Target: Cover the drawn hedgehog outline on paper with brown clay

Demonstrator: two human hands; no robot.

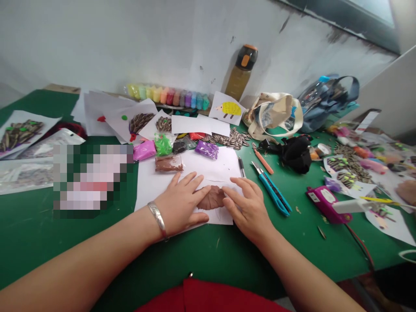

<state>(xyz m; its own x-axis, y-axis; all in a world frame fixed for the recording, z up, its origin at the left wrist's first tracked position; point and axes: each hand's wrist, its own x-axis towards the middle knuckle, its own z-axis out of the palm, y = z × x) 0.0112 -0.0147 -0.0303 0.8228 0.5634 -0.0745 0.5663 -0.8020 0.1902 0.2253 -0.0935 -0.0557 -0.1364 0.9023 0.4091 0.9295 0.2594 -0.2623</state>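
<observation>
A flat piece of brown clay (pixel 212 198) lies on a white sheet of paper (pixel 214 167) on the green table. My left hand (pixel 182 203), with a silver bracelet on the wrist, rests flat on the paper, fingers stretched out and touching the clay's left edge. My right hand (pixel 248 208) lies flat on the other side, its fingertips pressing the clay's right edge. Neither hand holds anything.
Small bags of brown (pixel 169 163), purple (pixel 206 149), green (pixel 163 145) and pink (pixel 144 150) clay lie beyond the paper, with sunflower seeds (pixel 232 139). Blue scissors (pixel 272 189) and a magenta glue gun (pixel 325 203) sit to the right. Bags, a bottle (pixel 241 71) and craft sheets crowd the back.
</observation>
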